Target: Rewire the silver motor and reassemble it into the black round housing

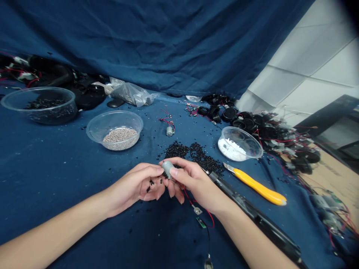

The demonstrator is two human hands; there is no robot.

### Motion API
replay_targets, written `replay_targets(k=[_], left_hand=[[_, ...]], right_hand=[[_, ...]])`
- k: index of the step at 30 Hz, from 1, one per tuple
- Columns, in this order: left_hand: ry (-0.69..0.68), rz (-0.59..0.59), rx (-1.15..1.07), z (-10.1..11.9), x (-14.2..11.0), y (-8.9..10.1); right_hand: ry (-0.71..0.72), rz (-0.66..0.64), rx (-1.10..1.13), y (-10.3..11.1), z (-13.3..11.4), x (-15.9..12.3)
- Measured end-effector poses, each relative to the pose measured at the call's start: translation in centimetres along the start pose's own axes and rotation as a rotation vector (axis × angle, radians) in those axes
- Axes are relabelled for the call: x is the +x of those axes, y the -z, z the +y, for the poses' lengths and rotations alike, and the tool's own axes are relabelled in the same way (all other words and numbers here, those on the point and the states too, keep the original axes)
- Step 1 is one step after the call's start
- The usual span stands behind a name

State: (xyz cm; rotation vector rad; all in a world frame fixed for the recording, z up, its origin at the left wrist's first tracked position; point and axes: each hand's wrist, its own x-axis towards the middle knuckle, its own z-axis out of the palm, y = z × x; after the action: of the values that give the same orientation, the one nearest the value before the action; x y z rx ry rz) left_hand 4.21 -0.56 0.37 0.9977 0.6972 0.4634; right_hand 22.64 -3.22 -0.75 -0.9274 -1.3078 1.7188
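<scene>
A small grey electric motor (167, 169) is pinched in my right hand (193, 179), between thumb and fingers. Red and black wires trail from it below the hand, carrying a metal contact plate (197, 210) and a small green circuit board (201, 223). My left hand (144, 181) has its thumb tip against the motor's left side, fingers curled, with several small black pieces (152, 182) resting on them. Just beyond the hands lies a heap of small black parts (206, 158).
Clear bowls hold small metallic pieces (119, 135), white pieces (231, 149) and dark parts (45, 104). A yellow utility knife (258, 185) and a black electric screwdriver (252, 213) lie at right. Another wired motor (169, 130) sits ahead. Piles of wired black parts (260, 127) line the back and right.
</scene>
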Motion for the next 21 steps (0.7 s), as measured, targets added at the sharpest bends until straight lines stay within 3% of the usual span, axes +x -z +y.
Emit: replay_targets(k=[5, 21], left_hand=[[0.007, 0.075, 0.025, -0.17, 0.06, -0.14], [-0.087, 0.054, 0.032, -0.35, 0.38, -0.28]], right_hand=[[0.020, 0.016, -0.059, -0.14, 0.18, 0.05], [0.080, -0.010, 0.034, -0.48, 0.55, 0.60]])
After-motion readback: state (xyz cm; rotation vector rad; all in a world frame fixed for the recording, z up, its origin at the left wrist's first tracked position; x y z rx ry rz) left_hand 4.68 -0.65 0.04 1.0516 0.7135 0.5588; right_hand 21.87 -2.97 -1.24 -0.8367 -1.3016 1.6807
